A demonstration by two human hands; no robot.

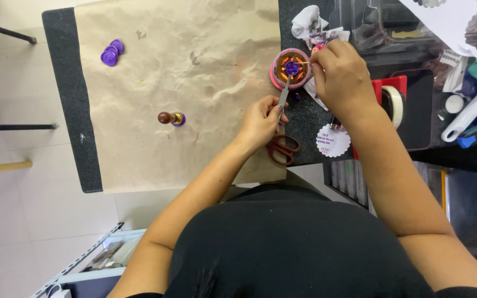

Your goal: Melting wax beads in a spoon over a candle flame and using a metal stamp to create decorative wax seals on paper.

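My left hand (260,122) is closed around the lower end of a slim grey metal tweezer-like tool (284,94), its grip pinched tight on the shaft, and the tool runs up and away from the fingers so that its tip reaches into the round pink-rimmed wax melting pot (290,68) glowing orange inside. My right hand (342,77) sits just beside that pot on its far side, thumb and forefinger pinched shut on a thin pale stick (303,63) whose free end points in over the rim. Between the two tool tips, in the middle of the pot, lies a small lump of purple wax (292,68). Just below my left hand, red-handled scissors (282,149) rest at the edge of the brown crumpled paper sheet (178,66) that covers the dark worktop (64,83). Further out on the paper stand a wooden-knobbed brass stamp (170,117) on a purple seal and, well apart near the far corner, a cluster of purple wax seals (111,53). A roll of pale tape (395,103) lies beside my right wrist.
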